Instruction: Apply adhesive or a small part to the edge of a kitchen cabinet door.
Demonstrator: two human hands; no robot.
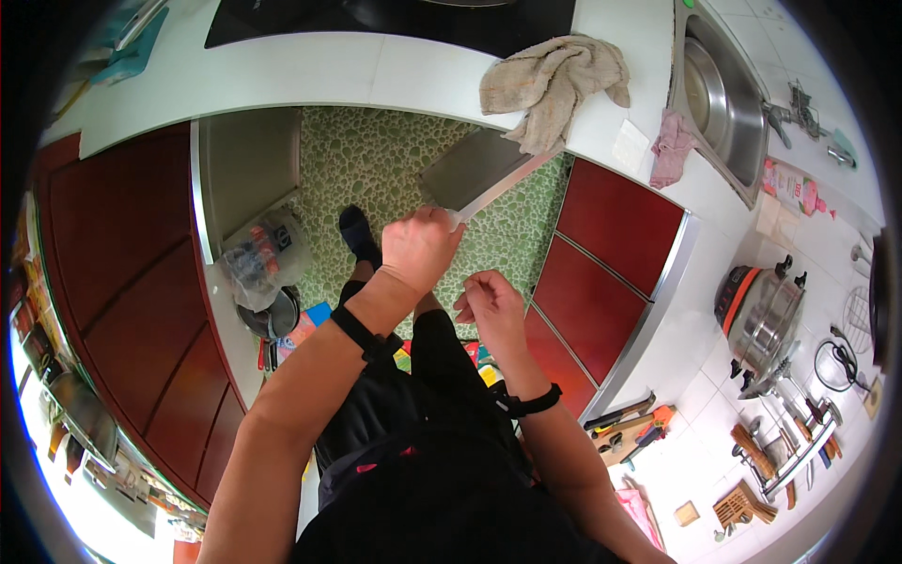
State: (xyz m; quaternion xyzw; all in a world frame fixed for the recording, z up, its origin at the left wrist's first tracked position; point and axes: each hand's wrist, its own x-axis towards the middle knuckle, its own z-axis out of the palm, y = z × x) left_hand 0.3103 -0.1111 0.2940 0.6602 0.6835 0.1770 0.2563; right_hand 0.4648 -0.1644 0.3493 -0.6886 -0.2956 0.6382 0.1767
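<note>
My left hand (423, 246) is closed round the near end of a cabinet door (484, 164), which stands swung out beneath the counter. The door's grey inner face and silver edge show; its far end passes below a beige towel (554, 80) draped over the counter edge. Lower and to the right, my right hand (493, 305) hangs in the air with its fingers loosely bent and slightly apart, and nothing shows in it. A dark sock (357, 233) covers my foot on the green pebble-patterned floor (352, 146).
The white counter (310, 75) curves ahead, bearing a black cooktop (395, 21). A steel sink (747, 117) and pink cloth (673, 148) lie right. Red drawers (620, 226) flank the floor. A plastic bag (268, 249) and dark pan (280, 315) sit left; a steel pot (766, 315) stands right.
</note>
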